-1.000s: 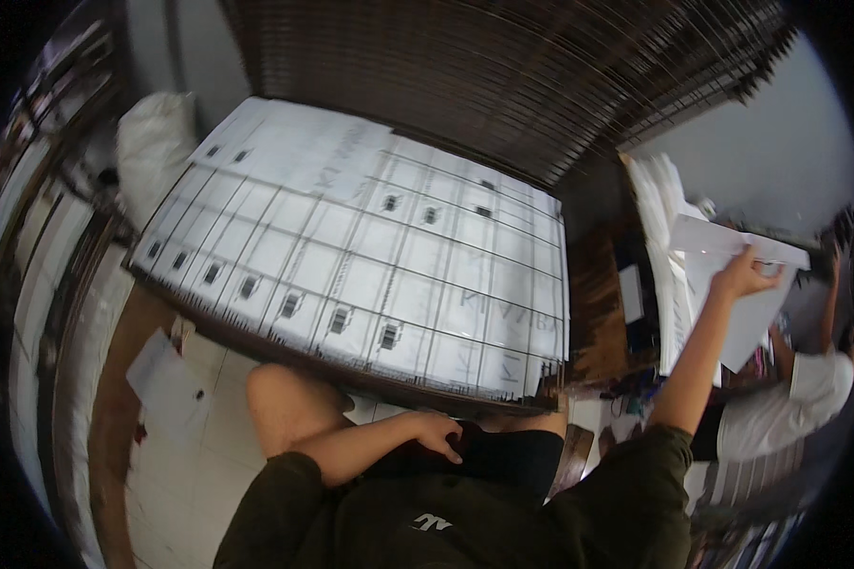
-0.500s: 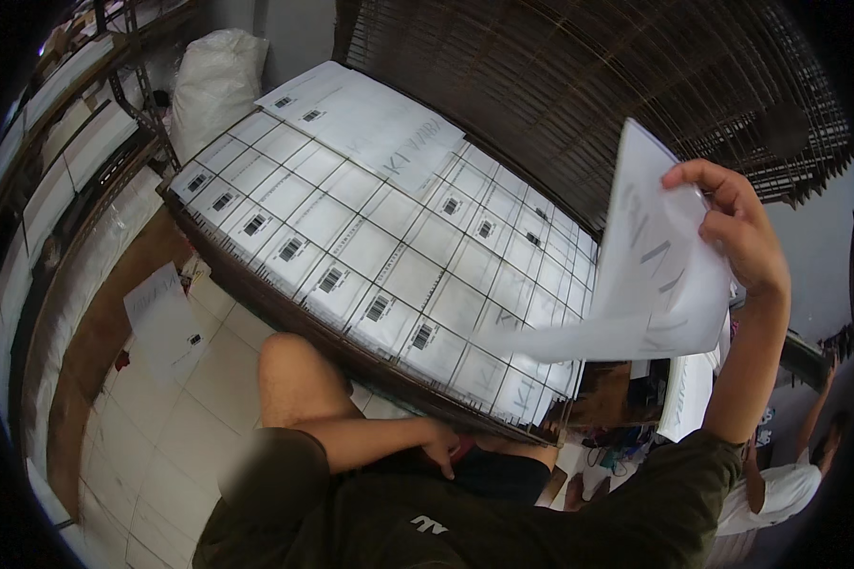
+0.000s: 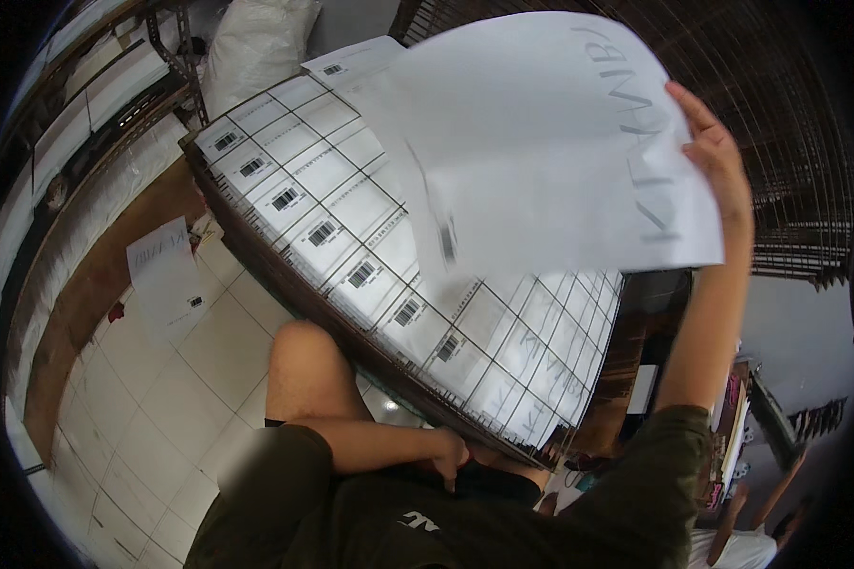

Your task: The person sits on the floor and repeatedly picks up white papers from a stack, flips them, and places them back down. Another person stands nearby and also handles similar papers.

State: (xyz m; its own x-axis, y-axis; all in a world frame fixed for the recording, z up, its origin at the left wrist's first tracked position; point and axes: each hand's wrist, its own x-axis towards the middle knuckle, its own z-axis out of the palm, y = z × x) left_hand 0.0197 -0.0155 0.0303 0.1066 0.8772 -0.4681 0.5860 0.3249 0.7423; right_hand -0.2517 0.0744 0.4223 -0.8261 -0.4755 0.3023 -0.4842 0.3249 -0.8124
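My right hand is closed on the right edge of a large white paper sheet, fingers and thumb pinching it. The sheet, with big handwritten letters near the grip, hangs bowed over a wire-grid rack. Through the grid show rows of white papers with barcodes. The held sheet hides the far right part of the rack. Another white sheet peeks out behind it at the rack's far left corner. My left hand rests on my lap at the rack's near side, fingers loose, with nothing visible in it.
A loose sheet lies on the tiled floor at left. Shelves with stacked material line the left side, beside a white sack. Stacked dark wire racks rise at far right. Another person's arm shows at lower right.
The sheet in my right hand has swung left and flattened out over the rack, its handwriting now facing up. The view has shifted slightly. My left hand stays on my lap.
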